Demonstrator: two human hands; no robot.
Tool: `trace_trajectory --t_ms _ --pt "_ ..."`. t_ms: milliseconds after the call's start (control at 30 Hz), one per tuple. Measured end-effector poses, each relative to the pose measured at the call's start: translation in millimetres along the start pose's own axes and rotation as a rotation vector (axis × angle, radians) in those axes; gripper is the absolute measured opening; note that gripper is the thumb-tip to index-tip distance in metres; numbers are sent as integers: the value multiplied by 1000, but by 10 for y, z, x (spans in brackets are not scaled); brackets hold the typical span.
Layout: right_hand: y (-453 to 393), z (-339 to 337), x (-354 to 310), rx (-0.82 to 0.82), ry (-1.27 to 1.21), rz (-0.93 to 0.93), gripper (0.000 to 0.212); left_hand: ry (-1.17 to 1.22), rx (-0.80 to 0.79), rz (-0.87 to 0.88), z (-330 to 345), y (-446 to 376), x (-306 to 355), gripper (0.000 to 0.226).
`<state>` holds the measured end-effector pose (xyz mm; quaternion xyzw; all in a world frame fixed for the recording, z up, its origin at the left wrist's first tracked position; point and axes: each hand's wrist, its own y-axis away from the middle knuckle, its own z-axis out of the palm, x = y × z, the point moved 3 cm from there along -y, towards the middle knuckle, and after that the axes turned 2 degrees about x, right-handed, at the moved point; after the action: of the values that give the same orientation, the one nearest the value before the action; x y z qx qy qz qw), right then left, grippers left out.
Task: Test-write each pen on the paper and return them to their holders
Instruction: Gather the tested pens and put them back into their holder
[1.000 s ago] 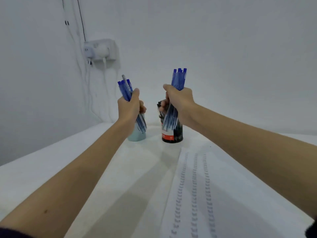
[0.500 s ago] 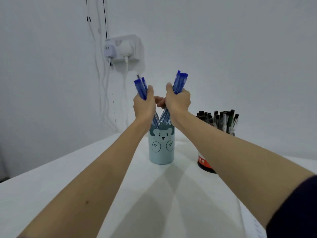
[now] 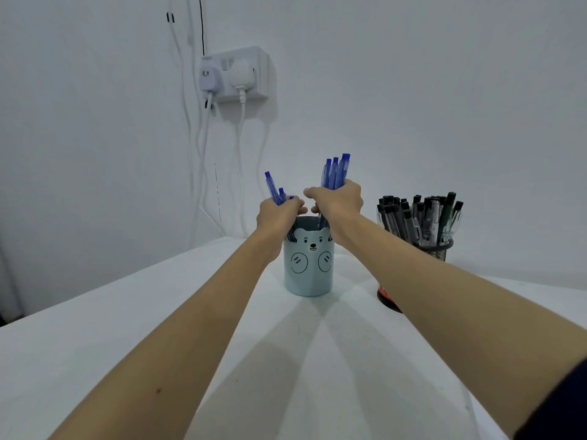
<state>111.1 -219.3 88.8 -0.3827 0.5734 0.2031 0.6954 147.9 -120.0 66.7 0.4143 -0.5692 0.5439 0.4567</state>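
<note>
Two bundles of slim blue plastic click pens are being lowered into the pale blue bear-faced cup holder (image 3: pixel 308 265), which stands on the white table (image 3: pixel 95 350) towards its far edge, near the wall. The left hand (image 3: pixel 277 214) has its fingers curled round the left bundle of blue pens (image 3: pixel 275 191), and the right hand (image 3: pixel 337 200) is wrapped round the right bundle of blue pens (image 3: pixel 336 171); both bundles have their lower ends already inside the cup's mouth. I judge these pens light, stiff and smooth-barrelled, so a loose fist would likely let single pens slide out; gripping mid-barrel, as both hands do, keeps each bundle together and leaves the tips free to drop in. The cup looks light too and may tip if pens are pushed in at a slant. By count: three pen tops show above the left hand and about four above the right, though more may be hidden. There are two holders; the second, a black mesh pot (image 3: pixel 432 249) to the right, holds a dense cluster of black-capped pens (image 3: pixel 419 214), too crowded to number.
</note>
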Motion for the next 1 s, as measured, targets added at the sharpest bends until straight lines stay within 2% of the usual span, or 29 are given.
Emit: trace_trajectory --t_ms 100,267,367,533,667,767,867,1000 --pt "36 -40 -10 -18 -8 19 35 31 -9 -17 -8 16 63 16" --pt "115 -80 -99 -60 -64 75 33 179 11 -11 9 66 189 43" --pt "162 -91 -106 -47 -119 113 28 221 35 -13 29 92 246 42" --pt "163 -83 -25 -25 -78 122 37 58 49 56 67 121 162 34" --pt "192 -80 19 -79 7 115 22 25 26 44 70 139 126 36" --pt "200 -102 -46 -112 74 7 32 -9 43 56 38 147 187 40" --pt "303 -173 -263 -119 148 -157 38 -63 122 143 -21 246 325 41" --pt "490 -455 -635 -63 179 -348 22 -128 178 361 -110 546 504 29"
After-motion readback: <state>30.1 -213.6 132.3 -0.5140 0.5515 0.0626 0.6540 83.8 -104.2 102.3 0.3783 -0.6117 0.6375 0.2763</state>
